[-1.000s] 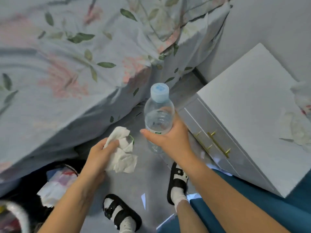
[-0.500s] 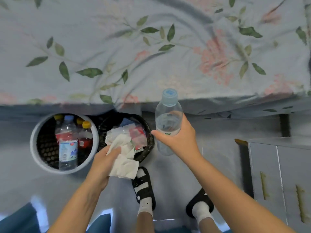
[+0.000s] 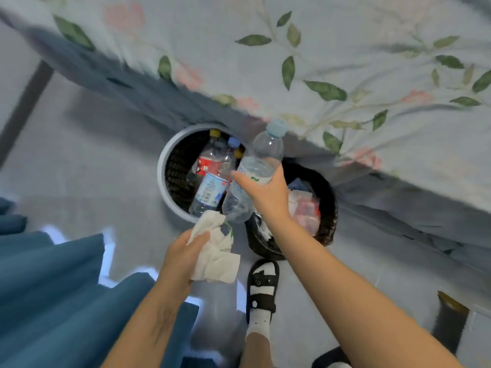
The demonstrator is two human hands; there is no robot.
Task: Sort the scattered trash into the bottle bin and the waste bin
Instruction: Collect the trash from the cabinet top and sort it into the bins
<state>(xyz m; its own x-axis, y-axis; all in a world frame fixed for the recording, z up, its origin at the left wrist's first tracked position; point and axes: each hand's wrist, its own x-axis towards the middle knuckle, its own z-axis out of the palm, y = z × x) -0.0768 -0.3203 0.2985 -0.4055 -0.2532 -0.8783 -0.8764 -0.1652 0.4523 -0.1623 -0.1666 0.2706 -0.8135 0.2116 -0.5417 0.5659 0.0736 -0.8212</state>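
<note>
Clear plastic is catching the light as I am watching: the right hand (image 3: 268, 197) is gripping a water bottle (image 3: 255, 171) round its middle, fingers curled, cap tilted toward one o'clock. It is hanging over the gap between two bins, probably so it can drop into the white-rimmed bottle bin (image 3: 162, 179) at eleven o'clock, which is already holding several bottles. At five o'clock from that bin, the dark woven waste bin (image 3: 329, 208) is holding wrappers and paper. The left hand (image 3: 180, 258) is clutching crumpled white tissue (image 3: 215, 256) at seven o'clock, near the waste bin's rim, seemingly waiting its turn.
</note>
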